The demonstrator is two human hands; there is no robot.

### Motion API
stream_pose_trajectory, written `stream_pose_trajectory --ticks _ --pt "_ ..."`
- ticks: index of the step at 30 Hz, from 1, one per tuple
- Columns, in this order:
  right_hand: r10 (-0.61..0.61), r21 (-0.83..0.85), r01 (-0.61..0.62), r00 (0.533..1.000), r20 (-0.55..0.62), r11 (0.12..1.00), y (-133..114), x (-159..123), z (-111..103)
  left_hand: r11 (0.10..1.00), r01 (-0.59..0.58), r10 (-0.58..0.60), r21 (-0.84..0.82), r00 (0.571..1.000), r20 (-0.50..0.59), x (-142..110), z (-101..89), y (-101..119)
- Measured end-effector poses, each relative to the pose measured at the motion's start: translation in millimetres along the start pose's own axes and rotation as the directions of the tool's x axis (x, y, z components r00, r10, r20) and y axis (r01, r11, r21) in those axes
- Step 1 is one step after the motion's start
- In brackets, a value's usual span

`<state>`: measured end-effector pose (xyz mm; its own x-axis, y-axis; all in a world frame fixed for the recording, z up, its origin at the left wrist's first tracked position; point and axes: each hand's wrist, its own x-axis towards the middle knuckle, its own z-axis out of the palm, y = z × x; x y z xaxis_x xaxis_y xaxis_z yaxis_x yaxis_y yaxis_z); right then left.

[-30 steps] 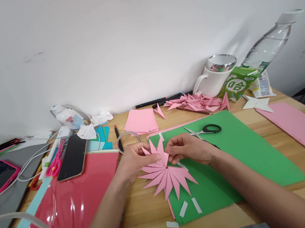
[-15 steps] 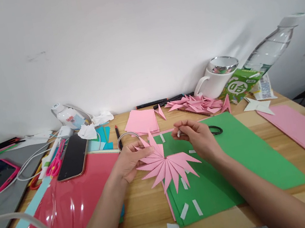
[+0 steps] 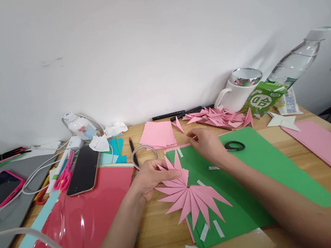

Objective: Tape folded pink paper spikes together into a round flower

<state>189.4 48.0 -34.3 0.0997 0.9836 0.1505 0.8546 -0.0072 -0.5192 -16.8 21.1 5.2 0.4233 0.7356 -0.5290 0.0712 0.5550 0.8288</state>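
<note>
My left hand (image 3: pixel 153 178) pinches a pink folded-paper fan (image 3: pixel 188 194) by its upper left points. The fan's pointed pieces spread round a centre, with a gap at the upper right, above the left edge of the green paper (image 3: pixel 267 174). My right hand (image 3: pixel 206 144) is above the back of the green paper, fingers curled together; their tips hide whatever they may hold. Just beyond those fingertips lies a single pink folded piece (image 3: pixel 178 125). Small white strips (image 3: pixel 218 228) lie on and beside the green paper. Partly behind my right wrist shows a black scissor handle (image 3: pixel 235 146).
Behind are pink paper squares (image 3: pixel 157 134), a heap of pink folded pieces (image 3: pixel 217 117), a white mug (image 3: pixel 237 94) and a water bottle (image 3: pixel 298 60). At left lie a black phone (image 3: pixel 83 170), pink scissors (image 3: pixel 65 175) and a red plastic-covered sheet (image 3: pixel 86 236).
My left hand and the fan have moved slightly down and right. My right hand has turned, fingers now towards the single folded piece; the small white bit at its fingertips no longer shows.
</note>
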Motion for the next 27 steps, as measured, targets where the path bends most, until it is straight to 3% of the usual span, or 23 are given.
stream_pose_trajectory --ticks 6,12,15,17,18,23,27 --pt "-0.009 -0.179 0.006 1.000 -0.011 0.984 -22.2 34.6 16.5 1.000 -0.006 0.005 -0.027 0.999 -0.037 0.9 -1.3 -1.1" --pt "-0.020 -0.122 0.014 0.999 -0.045 0.992 -18.1 33.8 7.6 0.998 -0.054 0.056 -0.040 0.998 0.042 -0.2 -5.1 1.9" --pt "-0.071 0.035 0.071 0.997 -0.013 0.997 -7.1 15.6 -8.9 0.995 -0.093 0.097 -0.047 0.993 0.072 -2.3 -5.7 3.0" --pt "-0.083 0.371 0.080 0.997 -0.008 0.925 -1.5 -1.0 -18.0 0.992 -0.114 0.120 -0.057 0.986 0.115 -3.8 -5.9 3.5" --pt "-0.071 0.441 0.073 0.997 -0.021 0.894 0.2 -9.3 -21.3 0.991 -0.124 0.131 -0.059 0.982 0.138 -4.4 -6.0 3.7" --pt "-0.093 0.574 0.094 0.995 -0.031 0.813 -0.9 -36.3 -26.6 0.975 -0.208 0.218 -0.084 0.966 0.142 -4.8 -4.3 4.0" --pt "-0.103 0.780 0.054 0.995 0.014 0.624 -7.6 -40.8 -23.9 0.978 -0.190 0.202 -0.087 0.967 0.156 -3.7 -0.7 2.7"
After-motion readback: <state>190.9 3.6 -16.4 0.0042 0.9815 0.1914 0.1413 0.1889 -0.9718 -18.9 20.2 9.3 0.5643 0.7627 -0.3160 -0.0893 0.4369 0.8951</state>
